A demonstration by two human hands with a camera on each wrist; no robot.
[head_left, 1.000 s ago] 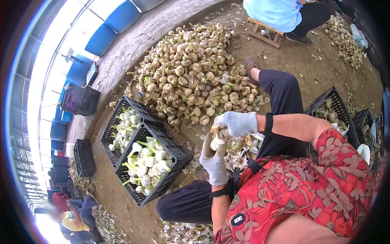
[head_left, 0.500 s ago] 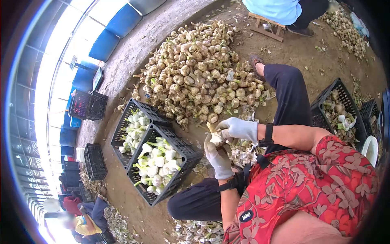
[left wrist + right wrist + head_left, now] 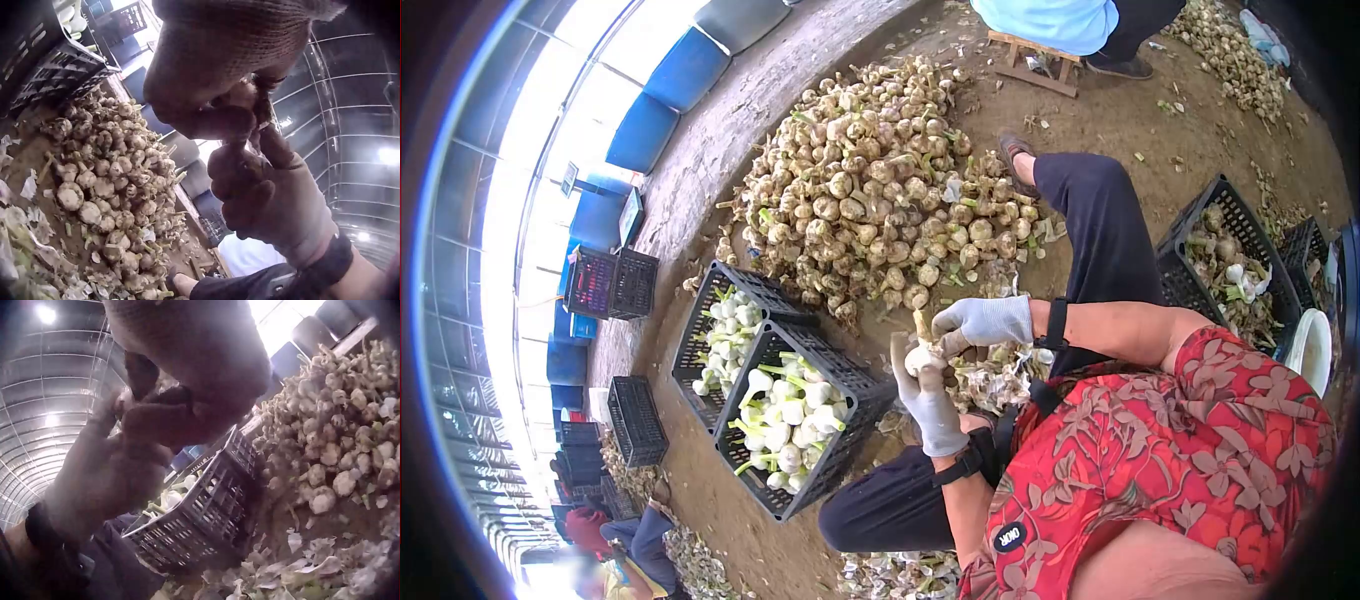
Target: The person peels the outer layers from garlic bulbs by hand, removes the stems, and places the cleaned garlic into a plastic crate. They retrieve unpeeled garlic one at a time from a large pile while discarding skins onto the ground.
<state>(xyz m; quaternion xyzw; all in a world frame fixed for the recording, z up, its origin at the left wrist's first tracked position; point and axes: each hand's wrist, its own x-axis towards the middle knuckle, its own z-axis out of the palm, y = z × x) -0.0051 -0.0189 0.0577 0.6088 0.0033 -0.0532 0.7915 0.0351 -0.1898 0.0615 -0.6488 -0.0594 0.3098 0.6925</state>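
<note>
A whitish garlic bulb [image 3: 923, 358] with a stem pointing up is between the two gloved hands in the head view. The left hand [image 3: 935, 412] holds it from below, index finger raised beside it. At the bulb's right side, the right hand [image 3: 990, 322] pinches with bent fingers and thumb. In the left wrist view the left hand [image 3: 219, 56] covers most of the bulb, and the right hand [image 3: 275, 200] meets it from below. The right wrist view shows the right hand [image 3: 194, 362] bent over the left hand [image 3: 106, 481], mostly hiding the bulb.
A large heap of untrimmed garlic [image 3: 870, 190] lies ahead. Black crates of white bulbs [image 3: 790, 415] stand left of the hands, and another crate [image 3: 1230, 260] is at right. Peelings [image 3: 990, 380] lie beneath the hands. A person in blue [image 3: 1050, 20] sits beyond.
The stem, tilted left half a second ago, now points more upright. The left index finger has straightened away from the bulb. The head view has shifted slightly.
</note>
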